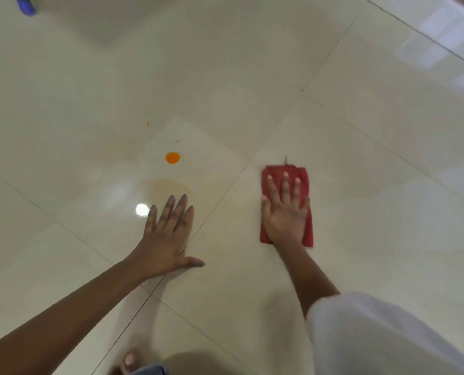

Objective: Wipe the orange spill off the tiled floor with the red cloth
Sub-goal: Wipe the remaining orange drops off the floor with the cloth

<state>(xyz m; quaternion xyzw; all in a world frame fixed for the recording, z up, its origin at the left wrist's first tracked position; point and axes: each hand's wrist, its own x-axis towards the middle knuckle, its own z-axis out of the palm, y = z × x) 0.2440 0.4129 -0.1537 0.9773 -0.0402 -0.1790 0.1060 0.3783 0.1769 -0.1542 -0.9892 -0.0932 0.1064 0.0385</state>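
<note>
Your right hand lies flat on the red cloth, pressing not gripping, ready to slide toward the orange spill. Left hand is open & empty on the floor, prob. for support.

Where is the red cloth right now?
The red cloth lies flat on the tiled floor, pressed under the right hand, to the right of the orange spill.

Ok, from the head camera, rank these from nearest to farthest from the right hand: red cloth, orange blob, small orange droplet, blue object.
1. Red cloth: directly under the right hand, palm flat on it.
2. Orange blob: to its left, ahead of the left hand.
3. Small orange droplet: beyond the blob, farther left.
4. Blue object: far top-left corner.
</note>
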